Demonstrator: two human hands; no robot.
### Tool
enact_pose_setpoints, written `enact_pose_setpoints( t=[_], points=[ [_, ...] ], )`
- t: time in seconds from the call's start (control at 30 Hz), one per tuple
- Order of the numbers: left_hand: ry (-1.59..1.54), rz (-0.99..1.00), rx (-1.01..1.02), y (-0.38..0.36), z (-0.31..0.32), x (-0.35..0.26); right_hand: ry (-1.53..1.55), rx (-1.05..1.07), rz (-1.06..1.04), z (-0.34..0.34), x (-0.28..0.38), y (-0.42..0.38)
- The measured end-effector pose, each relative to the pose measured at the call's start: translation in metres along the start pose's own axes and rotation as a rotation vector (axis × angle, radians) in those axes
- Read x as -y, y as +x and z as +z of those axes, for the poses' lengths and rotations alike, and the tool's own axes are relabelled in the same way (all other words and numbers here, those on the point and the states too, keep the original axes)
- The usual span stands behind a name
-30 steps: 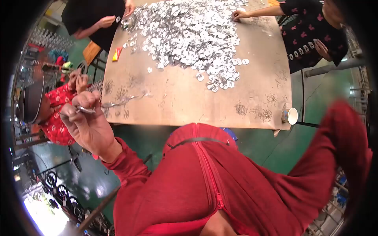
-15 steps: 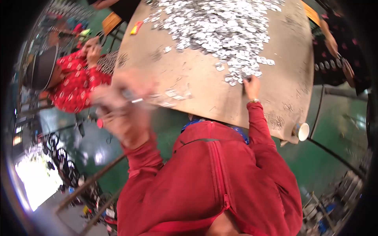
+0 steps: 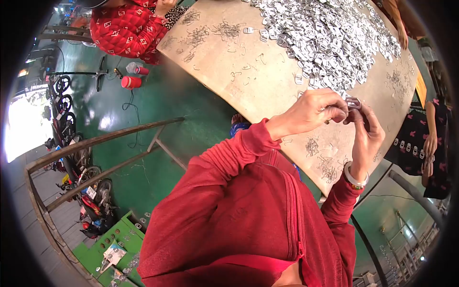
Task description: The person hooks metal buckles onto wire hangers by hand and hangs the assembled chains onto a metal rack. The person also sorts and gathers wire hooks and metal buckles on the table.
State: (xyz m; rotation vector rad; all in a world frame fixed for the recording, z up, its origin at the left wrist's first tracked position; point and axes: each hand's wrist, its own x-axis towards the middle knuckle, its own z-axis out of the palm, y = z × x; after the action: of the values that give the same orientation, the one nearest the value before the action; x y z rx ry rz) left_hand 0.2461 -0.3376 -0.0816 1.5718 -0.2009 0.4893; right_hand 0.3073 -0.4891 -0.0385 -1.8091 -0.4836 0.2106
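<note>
A small silver metal buckle (image 3: 353,103) is pinched in the fingertips of my right hand (image 3: 367,138), above the table near the pile's front edge. My left hand (image 3: 320,112) is closed, fingers curled together, its tips against the buckle's left side. Whatever else those fingers hold is hidden by them. Just beyond both hands lies a big heap of similar silver metal buckles (image 3: 330,48). Thin bent wire pieces (image 3: 330,167) are scattered on the table (image 3: 215,62) close to my right wrist.
More wire pieces (image 3: 227,29) lie in clusters at the table's far left. A person in a red patterned top (image 3: 126,31) sits there; another person's hand (image 3: 429,146) is at the right beside a row of buckles. A metal rail (image 3: 105,138) and red containers (image 3: 131,82) stand left.
My right hand has left the pile and now holds a buckle. My left hand, blurred at the left before, has come over to meet it. The view has turned.
</note>
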Motion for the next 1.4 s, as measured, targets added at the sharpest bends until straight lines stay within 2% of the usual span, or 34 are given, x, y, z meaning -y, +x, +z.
enact_pose_setpoints(
  t=[0.07, 0.17, 0.3, 0.4, 0.5, 0.67, 0.77, 0.8, 0.9, 0.93, 0.97, 1.0, 1.03, 1.07, 1.13, 1.17, 1.23, 1.3, 1.37, 1.4],
  points=[
    [0.03, 0.067, -0.012, 0.008, 0.006, -0.003, -0.164, -0.007, -0.187, -0.001, 0.019, 0.001],
    [0.133, 0.109, -0.008, 0.021, 0.0, -0.01, -0.243, -0.063, -0.303, -0.002, 0.024, 0.003],
    [0.176, 0.118, -0.036, 0.029, -0.011, -0.007, -0.234, -0.153, -0.195, 0.009, 0.036, 0.003],
    [0.201, 0.124, -0.047, 0.032, -0.025, -0.004, -0.243, -0.209, -0.013, 0.024, 0.048, 0.006],
    [0.288, 0.194, -0.028, 0.036, -0.045, 0.005, -0.088, -0.217, 0.046, 0.044, 0.054, 0.011],
    [0.366, 0.29, 0.01, 0.035, -0.071, 0.018, 0.173, -0.347, 0.107, 0.076, 0.037, 0.013],
    [0.384, 0.295, 0.06, 0.031, -0.087, 0.027, 0.386, -0.502, 0.081, 0.102, 0.024, 0.01],
    [0.386, 0.287, 0.084, 0.029, -0.093, 0.031, 0.374, -0.507, 0.032, 0.109, 0.025, 0.01],
    [0.174, 0.266, 0.153, 0.023, -0.109, 0.049, 0.448, -0.58, 0.061, 0.128, 0.023, 0.002],
    [0.098, 0.157, 0.205, 0.02, -0.119, 0.053, 0.444, -0.622, 0.047, 0.128, 0.025, 0.0],
    [0.088, 0.106, 0.221, 0.016, -0.129, 0.065, 0.439, -0.691, 0.098, 0.121, 0.03, -0.002],
    [0.004, 0.017, 0.199, 0.012, -0.138, 0.079, 0.41, -0.727, 0.052, 0.113, 0.037, -0.006],
    [0.069, -0.055, 0.294, 0.021, -0.153, 0.091, 0.347, -0.753, 0.013, 0.099, 0.044, -0.009],
    [0.284, -0.051, 0.432, 0.028, -0.167, 0.11, 0.265, -0.784, -0.054, 0.082, 0.056, -0.016],
    [0.786, 0.087, 0.646, 0.031, -0.188, 0.147, 0.206, -0.952, -0.115, 0.055, 0.084, -0.038],
    [0.839, 0.104, 0.78, 0.032, -0.199, 0.171, 0.13, -0.992, -0.089, 0.049, 0.102, -0.062],
    [0.952, 0.391, 0.85, 0.018, -0.23, 0.233, 0.154, -0.941, -0.313, 0.017, 0.136, -0.083],
    [0.942, 0.288, 0.91, 0.013, -0.231, 0.225, 0.059, -0.998, -0.388, -0.005, 0.163, -0.105],
    [0.938, 0.31, 0.886, 0.008, -0.233, 0.232, -0.156, -1.132, -0.386, -0.021, 0.178, -0.124],
    [0.947, 0.319, 0.877, 0.007, -0.235, 0.237, -0.165, -1.161, -0.436, -0.027, 0.179, -0.131]
  ],
)
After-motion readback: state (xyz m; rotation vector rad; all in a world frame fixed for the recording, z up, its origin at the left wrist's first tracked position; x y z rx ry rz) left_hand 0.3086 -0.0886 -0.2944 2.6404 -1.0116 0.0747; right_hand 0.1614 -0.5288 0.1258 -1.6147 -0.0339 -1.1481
